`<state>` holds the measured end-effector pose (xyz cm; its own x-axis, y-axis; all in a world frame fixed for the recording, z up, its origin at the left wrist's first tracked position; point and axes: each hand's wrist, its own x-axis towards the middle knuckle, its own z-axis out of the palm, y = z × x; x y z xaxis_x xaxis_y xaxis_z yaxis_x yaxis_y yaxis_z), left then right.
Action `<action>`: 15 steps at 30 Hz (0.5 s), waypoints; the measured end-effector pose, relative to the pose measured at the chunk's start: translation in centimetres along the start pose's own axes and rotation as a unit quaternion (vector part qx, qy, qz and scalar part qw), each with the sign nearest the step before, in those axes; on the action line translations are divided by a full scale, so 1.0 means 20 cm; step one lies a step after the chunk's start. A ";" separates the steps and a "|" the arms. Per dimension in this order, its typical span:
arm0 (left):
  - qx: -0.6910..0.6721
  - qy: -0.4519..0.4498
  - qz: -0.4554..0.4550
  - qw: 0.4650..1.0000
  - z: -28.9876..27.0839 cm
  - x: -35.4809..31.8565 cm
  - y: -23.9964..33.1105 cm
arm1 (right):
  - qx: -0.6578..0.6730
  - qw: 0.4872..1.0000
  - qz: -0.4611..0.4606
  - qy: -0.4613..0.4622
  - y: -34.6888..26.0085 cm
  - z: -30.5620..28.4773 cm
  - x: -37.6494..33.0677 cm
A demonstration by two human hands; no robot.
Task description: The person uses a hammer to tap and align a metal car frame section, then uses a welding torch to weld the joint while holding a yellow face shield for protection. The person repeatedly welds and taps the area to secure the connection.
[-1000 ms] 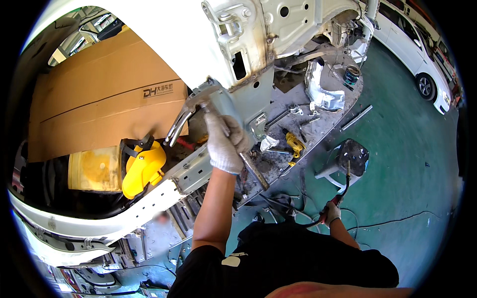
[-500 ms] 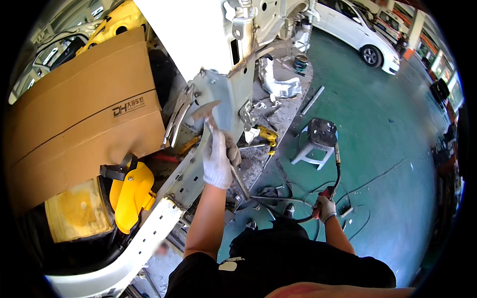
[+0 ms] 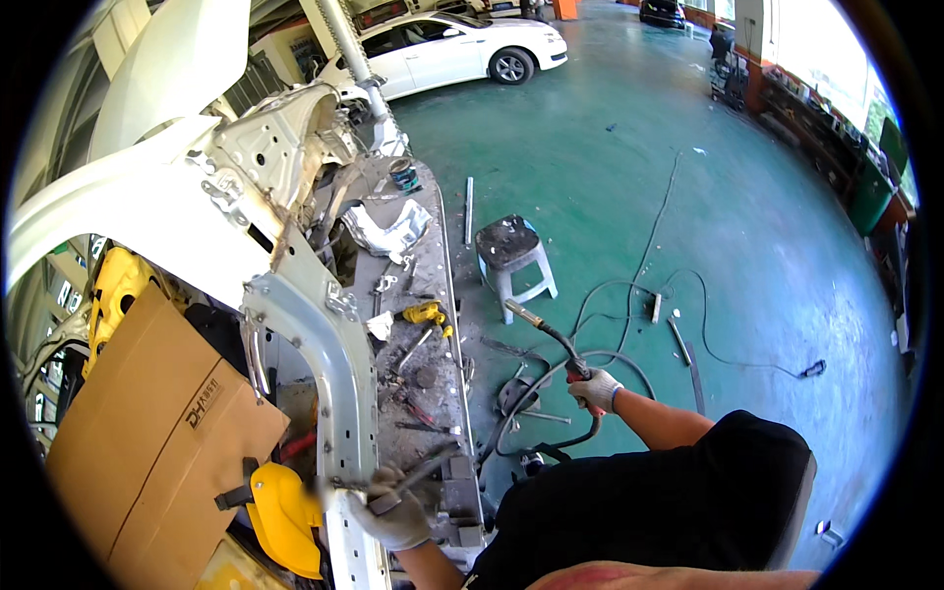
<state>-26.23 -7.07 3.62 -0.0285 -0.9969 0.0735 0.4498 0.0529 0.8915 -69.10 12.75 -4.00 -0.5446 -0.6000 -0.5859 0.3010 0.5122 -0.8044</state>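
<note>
My left hand (image 3: 391, 508), in a grey work glove, is closed on a long dark metal tool (image 3: 425, 468) and rests against the white car body pillar (image 3: 334, 374) low in the view. My right hand (image 3: 594, 389), also gloved, grips a welding torch (image 3: 547, 336) with a curved neck; it is held out over the green floor, its hose (image 3: 551, 433) looping down beside me. The torch tip points toward a small grey stool (image 3: 512, 255).
Scattered tools and a yellow-handled tool (image 3: 425, 314) lie on the car sill (image 3: 425, 285). Brown cardboard (image 3: 147, 442) covers the cabin at left, with a yellow object (image 3: 285, 506) below it. Cables and metal bars lie on the floor (image 3: 688, 246). A white car (image 3: 442, 49) stands far off.
The view swung right and down toward the floor. My left hand slid down the pillar from its upper bracket to the lower end. My right hand with the torch now shows higher and nearer.
</note>
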 end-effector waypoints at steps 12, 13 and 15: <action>0.074 -0.006 -0.209 0.975 0.18 -0.54 0.51 | 0.081 0.995 0.057 0.024 0.62 -0.13 -0.41; 0.111 -0.005 -0.177 0.978 0.16 -0.48 0.62 | 0.080 0.995 0.052 0.027 0.67 -0.12 -0.42; 0.158 -0.016 -0.031 0.987 0.47 -0.47 0.84 | 0.106 0.993 0.025 0.047 0.77 -0.19 -0.43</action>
<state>-26.82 3.71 22.17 -0.0774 -0.9967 0.0249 0.1467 0.0133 0.9891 -62.79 28.16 -11.04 -0.5919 -0.5121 -0.6224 0.4822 0.3938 -0.7826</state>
